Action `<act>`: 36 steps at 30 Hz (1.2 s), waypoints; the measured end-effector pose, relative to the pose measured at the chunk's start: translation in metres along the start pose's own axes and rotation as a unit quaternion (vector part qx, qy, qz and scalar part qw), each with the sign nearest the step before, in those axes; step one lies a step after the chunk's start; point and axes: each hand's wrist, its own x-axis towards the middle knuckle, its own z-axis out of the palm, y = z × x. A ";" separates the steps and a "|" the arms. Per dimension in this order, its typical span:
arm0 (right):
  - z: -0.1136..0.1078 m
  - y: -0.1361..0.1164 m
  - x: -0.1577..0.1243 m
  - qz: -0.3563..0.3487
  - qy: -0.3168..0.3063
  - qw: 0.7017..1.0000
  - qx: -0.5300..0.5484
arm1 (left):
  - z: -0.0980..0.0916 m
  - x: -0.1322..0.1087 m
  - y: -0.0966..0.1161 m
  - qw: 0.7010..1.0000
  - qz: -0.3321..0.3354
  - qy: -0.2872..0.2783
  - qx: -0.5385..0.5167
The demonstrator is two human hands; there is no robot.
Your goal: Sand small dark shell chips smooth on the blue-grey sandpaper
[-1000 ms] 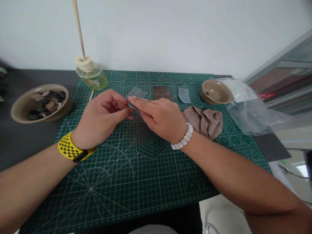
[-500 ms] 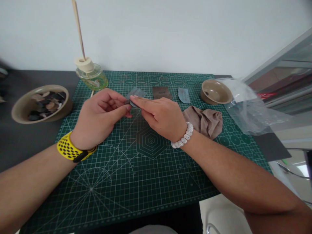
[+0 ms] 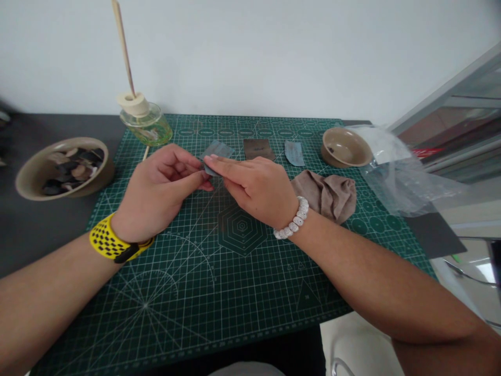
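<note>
My left hand [image 3: 162,190], with a yellow band on its wrist, and my right hand [image 3: 256,185], with a white bead bracelet, meet over the middle of a green cutting mat [image 3: 219,282]. Both pinch a small grey-blue sheet [image 3: 216,151], like sandpaper, whose upper corner sticks out behind the fingertips. Whatever small piece lies between the left thumb and fingers is hidden. My right fingers are pressed flat together against the sheet.
A brown sheet [image 3: 258,149] and another grey-blue sheet [image 3: 294,152] lie further back. A tan bowl of dark and pale pieces [image 3: 64,167] stands left, a smaller tan bowl [image 3: 345,147] right. Also here: a reed diffuser bottle [image 3: 144,122], crumpled brown cloth [image 3: 326,194], clear plastic bag [image 3: 403,172].
Both hands stay together on the sheet; the right fingertips slid slightly back and forth over it. Nothing else moved apart from a small camera shift.
</note>
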 end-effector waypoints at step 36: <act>0.001 0.001 -0.001 0.034 0.027 0.999 -0.001 | -0.003 -0.001 0.000 0.998 0.021 0.015 0.065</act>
